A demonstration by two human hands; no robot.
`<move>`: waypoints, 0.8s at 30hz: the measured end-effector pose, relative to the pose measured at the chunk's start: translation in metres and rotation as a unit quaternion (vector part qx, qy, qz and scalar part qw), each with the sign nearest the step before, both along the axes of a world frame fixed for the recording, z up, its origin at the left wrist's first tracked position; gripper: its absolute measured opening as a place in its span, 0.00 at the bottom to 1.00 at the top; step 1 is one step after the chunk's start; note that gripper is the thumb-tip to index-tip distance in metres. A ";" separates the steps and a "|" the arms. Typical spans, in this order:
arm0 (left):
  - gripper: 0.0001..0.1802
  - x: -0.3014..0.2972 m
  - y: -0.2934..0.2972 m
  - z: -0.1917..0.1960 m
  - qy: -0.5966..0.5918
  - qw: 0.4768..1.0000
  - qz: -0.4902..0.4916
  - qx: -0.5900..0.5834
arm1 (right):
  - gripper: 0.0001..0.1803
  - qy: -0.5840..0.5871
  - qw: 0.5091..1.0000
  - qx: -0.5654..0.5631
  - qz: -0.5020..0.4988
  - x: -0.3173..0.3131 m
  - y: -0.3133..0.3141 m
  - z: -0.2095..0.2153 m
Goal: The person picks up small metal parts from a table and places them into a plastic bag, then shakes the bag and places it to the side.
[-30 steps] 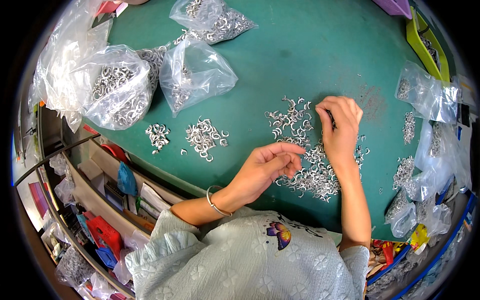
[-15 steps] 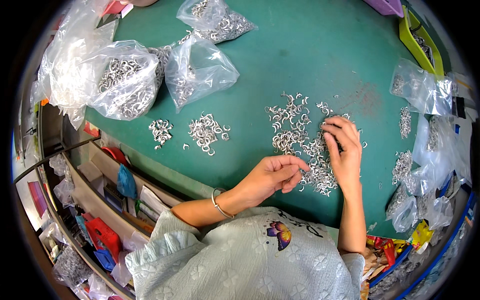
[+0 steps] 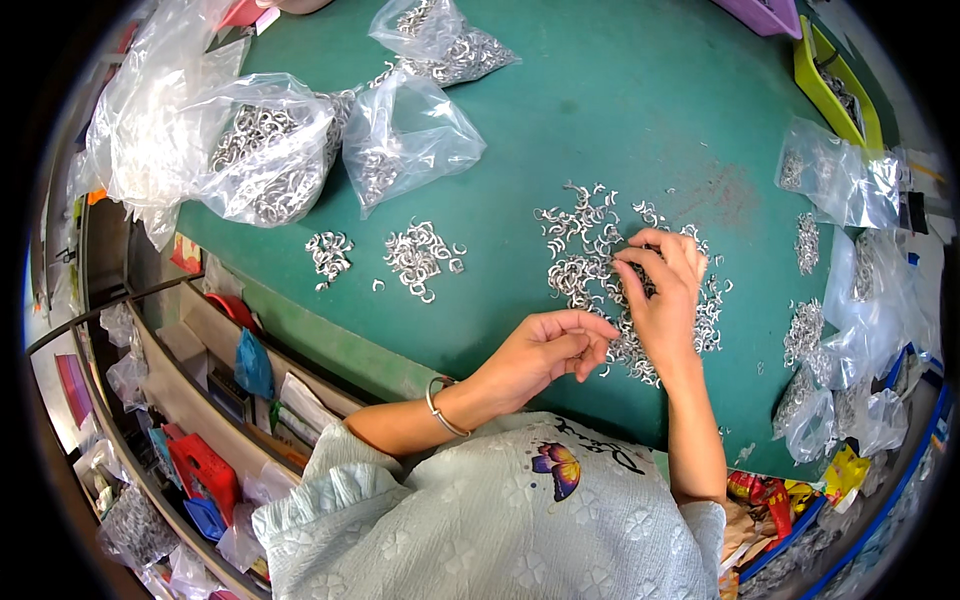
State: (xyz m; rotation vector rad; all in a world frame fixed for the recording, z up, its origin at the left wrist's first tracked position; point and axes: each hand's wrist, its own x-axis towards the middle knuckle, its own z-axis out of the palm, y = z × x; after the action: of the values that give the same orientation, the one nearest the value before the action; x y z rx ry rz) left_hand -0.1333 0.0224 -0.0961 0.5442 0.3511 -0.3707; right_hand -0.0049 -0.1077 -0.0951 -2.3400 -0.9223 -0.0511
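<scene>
A loose pile of small silvery curved metal pieces (image 3: 580, 280) spreads over the green tabletop (image 3: 560, 110) in front of me. My right hand (image 3: 665, 305) is over the pile's middle, fingers bent and thumb apart, its fingertips down among the pieces. At the pile's near left edge, my left hand (image 3: 548, 355) is curled with thumb and fingers drawn together; whatever it may hold is too small to make out. Two smaller heaps lie farther left: a tiny heap (image 3: 329, 257) and a larger heap (image 3: 420, 258) of the same pieces.
Clear plastic bags of metal pieces (image 3: 265, 165) stand at the back left. More bags (image 3: 840, 175) and small heaps (image 3: 803, 335) line the right edge. A yellow-green bin (image 3: 835, 85) sits at the far right. Below the table's left edge is a cluttered shelf (image 3: 190, 370).
My right hand has shifted left across the pile, uncovering pieces on its right side. My left hand stays in nearly the same place, still curled. The view has shifted slightly.
</scene>
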 end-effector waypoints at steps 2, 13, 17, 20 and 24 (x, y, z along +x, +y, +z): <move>0.13 0.001 0.000 0.001 -0.001 1.000 0.003 0.009 | 0.06 -0.006 1.000 -0.015 -0.013 0.000 -0.004 0.007; 0.13 0.003 0.002 0.001 0.008 1.000 0.000 0.012 | 0.12 0.014 0.998 -0.068 -0.011 -0.003 -0.005 0.009; 0.13 0.003 0.002 0.000 0.012 1.000 -0.001 0.012 | 0.12 0.022 0.998 -0.058 -0.017 0.001 -0.014 0.007; 0.13 0.004 0.002 0.000 0.006 1.000 0.001 0.016 | 0.11 0.022 0.998 -0.055 -0.017 0.002 -0.015 0.006; 0.13 0.005 0.002 0.002 0.010 1.000 -0.004 0.016 | 0.10 0.020 0.998 -0.061 -0.014 0.004 -0.015 0.003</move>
State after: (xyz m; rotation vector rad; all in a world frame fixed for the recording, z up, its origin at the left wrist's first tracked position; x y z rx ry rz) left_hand -0.1282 0.0240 -0.0944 0.5735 0.3742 -0.3780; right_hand -0.0012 -0.1231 -0.0922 -2.4573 -0.8974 0.0411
